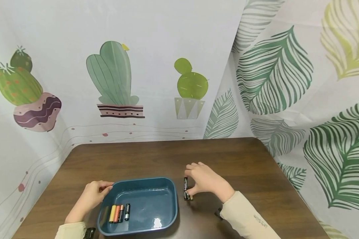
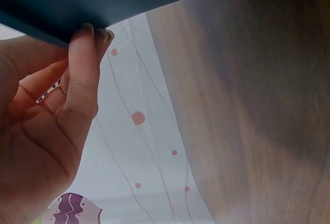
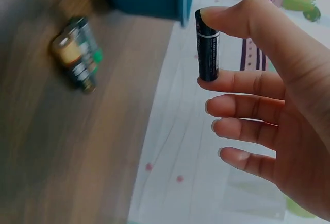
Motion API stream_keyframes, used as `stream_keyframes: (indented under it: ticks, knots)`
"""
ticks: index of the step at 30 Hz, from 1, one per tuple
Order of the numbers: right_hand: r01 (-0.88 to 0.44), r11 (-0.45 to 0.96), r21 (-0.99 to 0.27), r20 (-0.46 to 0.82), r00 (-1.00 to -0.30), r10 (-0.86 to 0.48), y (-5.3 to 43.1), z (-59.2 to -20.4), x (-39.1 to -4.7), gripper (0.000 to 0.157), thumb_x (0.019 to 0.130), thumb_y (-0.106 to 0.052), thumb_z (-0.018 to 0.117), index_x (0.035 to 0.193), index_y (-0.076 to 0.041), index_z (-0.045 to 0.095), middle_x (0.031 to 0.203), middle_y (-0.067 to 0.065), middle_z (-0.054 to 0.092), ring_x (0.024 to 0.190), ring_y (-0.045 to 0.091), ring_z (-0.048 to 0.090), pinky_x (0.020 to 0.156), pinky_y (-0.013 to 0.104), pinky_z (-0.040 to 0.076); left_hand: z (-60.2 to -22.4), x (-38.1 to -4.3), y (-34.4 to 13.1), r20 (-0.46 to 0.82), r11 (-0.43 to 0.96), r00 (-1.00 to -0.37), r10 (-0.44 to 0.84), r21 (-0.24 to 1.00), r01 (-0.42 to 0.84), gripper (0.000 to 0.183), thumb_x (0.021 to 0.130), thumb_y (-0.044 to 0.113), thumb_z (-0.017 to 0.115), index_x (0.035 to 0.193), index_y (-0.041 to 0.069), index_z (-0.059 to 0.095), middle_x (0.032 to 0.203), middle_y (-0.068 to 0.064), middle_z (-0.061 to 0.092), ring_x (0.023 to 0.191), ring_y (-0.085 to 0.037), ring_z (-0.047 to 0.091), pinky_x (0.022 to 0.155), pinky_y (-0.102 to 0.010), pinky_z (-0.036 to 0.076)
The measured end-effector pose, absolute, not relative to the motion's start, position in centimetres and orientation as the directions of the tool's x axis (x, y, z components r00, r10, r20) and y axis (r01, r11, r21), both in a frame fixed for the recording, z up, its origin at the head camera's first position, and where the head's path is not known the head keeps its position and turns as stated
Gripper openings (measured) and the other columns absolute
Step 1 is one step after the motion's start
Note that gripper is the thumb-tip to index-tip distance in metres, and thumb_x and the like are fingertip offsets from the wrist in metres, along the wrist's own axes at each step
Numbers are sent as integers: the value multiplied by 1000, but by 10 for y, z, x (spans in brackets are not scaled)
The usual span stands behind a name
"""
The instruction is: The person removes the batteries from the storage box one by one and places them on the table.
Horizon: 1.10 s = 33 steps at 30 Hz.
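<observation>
My right hand (image 1: 205,179) pinches a black battery (image 3: 208,54) end to end between thumb and index finger, above the table to the right of a blue tray (image 1: 174,212). The other fingers of that hand are spread apart in the right wrist view. Below it, loose batteries (image 3: 77,54) lie close together on the table, blurred; in the head view the hand partly hides them. My left hand (image 1: 92,196) pinches the tray's rim at its back left corner. Inside the tray, several batteries (image 1: 116,214) lie side by side toward the left, among them yellow, orange and black ones.
The brown wooden table (image 1: 227,159) extends behind and to the right of the tray. A white cloth (image 1: 155,66) printed with cacti and leaves hangs behind it. Dark bands (image 1: 89,233) show at my wrists.
</observation>
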State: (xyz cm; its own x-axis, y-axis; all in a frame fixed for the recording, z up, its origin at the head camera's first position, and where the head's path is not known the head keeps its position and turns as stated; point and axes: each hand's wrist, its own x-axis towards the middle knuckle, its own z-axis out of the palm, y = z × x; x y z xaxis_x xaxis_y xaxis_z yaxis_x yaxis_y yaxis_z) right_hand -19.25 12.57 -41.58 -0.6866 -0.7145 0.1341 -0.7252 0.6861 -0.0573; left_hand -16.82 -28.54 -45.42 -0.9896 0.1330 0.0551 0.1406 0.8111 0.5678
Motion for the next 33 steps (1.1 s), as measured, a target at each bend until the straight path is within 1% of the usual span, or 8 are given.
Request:
stream_keyframes:
  ticks: [9, 14, 16, 17, 20, 23, 30, 33]
  knots:
    - [-698, 707, -115, 66, -715, -696, 146, -438, -199, 40, 67, -40, 81, 96, -15, 69, 93, 0, 60, 90, 20, 56, 87, 50, 46, -456, -170, -287, 62, 808, -989, 135, 571, 146, 18, 88, 4, 65, 103, -1, 73, 69, 0, 59, 51, -9, 47, 46, -24, 41]
    - [-677, 722, -139, 17, -731, -682, 152, -453, -201, 42, 66, -35, 82, 99, -12, 69, 104, 5, 64, 99, 24, 58, 90, 50, 45, -456, -170, -287, 60, 804, -989, 136, 577, 145, 18, 88, 5, 65, 103, -1, 72, 68, 0, 59, 49, -9, 49, 46, -24, 41]
    - [-674, 724, -148, 7, -733, -681, 153, -458, -202, 43, 65, -33, 83, 99, -12, 69, 104, 5, 64, 95, 22, 58, 89, 49, 46, -455, -170, -286, 57, 803, -989, 138, 578, 145, 18, 88, 5, 65, 104, -2, 72, 67, 0, 59, 48, -10, 50, 46, -25, 42]
    - [-678, 719, -153, 9, -728, -685, 154, -460, -203, 42, 64, -32, 84, 99, -12, 69, 100, 3, 64, 90, 19, 57, 85, 45, 47, -455, -170, -286, 59, 804, -989, 138, 577, 147, 18, 88, 5, 65, 103, -2, 72, 67, 0, 59, 48, -10, 49, 46, -25, 41]
    - [-685, 710, -164, 6, -720, -694, 156, -466, -204, 43, 64, -33, 84, 99, -13, 69, 88, -3, 58, 77, 11, 48, 76, 39, 46, -454, -169, -285, 58, 805, -988, 143, 574, 150, 18, 88, 5, 65, 104, -2, 72, 68, 0, 59, 50, -10, 48, 46, -24, 41]
    - [-688, 707, -166, 3, -717, -697, 157, -471, -205, 43, 64, -34, 85, 99, -14, 69, 82, -5, 53, 73, 9, 43, 70, 35, 42, -453, -169, -285, 57, 804, -987, 149, 574, 154, 17, 89, 5, 65, 103, -2, 72, 71, 0, 60, 52, -10, 47, 47, -24, 40]
    - [-672, 720, -172, -9, -730, -683, 155, -473, -203, 43, 64, -34, 85, 99, -15, 68, 94, -2, 61, 85, 16, 54, 84, 49, 47, -453, -168, -285, 35, 798, -990, 135, 588, 130, 18, 89, 4, 64, 105, -3, 72, 69, -1, 60, 48, -11, 50, 45, -25, 42]
    - [-673, 719, -175, -7, -729, -684, 155, -474, -203, 43, 64, -34, 85, 99, -15, 68, 94, -1, 61, 86, 17, 55, 83, 48, 47, -453, -168, -285, 26, 798, -992, 126, 591, 117, 19, 89, 3, 64, 105, -2, 72, 70, -1, 60, 49, -12, 51, 45, -25, 43]
